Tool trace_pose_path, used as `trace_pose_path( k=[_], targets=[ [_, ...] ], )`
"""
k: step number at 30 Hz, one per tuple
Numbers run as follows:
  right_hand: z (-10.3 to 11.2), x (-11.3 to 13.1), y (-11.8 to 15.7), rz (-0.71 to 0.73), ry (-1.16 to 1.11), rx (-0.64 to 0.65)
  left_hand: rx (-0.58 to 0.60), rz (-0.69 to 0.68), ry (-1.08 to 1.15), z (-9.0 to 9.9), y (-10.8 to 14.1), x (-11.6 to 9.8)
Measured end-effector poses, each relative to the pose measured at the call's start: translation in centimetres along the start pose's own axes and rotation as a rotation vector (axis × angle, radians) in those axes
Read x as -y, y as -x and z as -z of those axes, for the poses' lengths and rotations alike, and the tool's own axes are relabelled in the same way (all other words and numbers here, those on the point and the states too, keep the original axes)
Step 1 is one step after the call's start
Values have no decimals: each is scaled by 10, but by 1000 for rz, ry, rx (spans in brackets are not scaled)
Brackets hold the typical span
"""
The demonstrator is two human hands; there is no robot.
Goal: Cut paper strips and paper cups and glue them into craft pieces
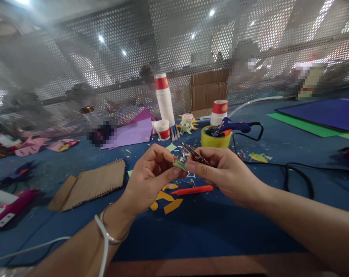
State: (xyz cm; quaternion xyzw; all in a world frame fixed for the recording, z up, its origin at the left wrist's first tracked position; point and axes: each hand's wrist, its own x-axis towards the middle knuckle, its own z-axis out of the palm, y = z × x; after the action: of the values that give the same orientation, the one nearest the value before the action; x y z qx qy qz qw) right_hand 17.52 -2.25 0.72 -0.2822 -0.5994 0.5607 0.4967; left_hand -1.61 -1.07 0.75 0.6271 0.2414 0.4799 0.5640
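Note:
Over the middle of the blue table, my left hand (151, 177) pinches a small folded piece of green paper (180, 166). Close against it, my right hand (220, 167) is closed around dark scissors (195, 153), whose blades point away to the upper left; the handles are mostly hidden by my fingers. The right fingertips are at the paper's edge, and I cannot tell whether they touch it. Below the hands lie an orange-red marker (193, 190) and several yellow-orange paper cutouts (173, 206). Small paper scraps (191, 179) are scattered on the table behind them.
A blue glue gun (235, 126) rests on a yellow tape roll (215, 139), its black cord (290, 166) running right. Further back stand a tall stack of paper cups (165, 104), a single cup (162, 130) and a paper-decorated cup (187, 123). Corrugated cardboard (96, 184) lies left.

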Motion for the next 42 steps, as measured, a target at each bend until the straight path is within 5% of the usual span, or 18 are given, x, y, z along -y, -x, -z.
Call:
trace_pose_path(
  k=[13,33,42],
  targets=[
    [-1,3,2,-78,-129,73,89,224,254,2,-2,-3],
    [4,1,4,-167,-105,192,203,190,212,7,-4,-8],
    [3,1,1,-87,-19,79,39,241,203,4,-5,-6]
  ],
)
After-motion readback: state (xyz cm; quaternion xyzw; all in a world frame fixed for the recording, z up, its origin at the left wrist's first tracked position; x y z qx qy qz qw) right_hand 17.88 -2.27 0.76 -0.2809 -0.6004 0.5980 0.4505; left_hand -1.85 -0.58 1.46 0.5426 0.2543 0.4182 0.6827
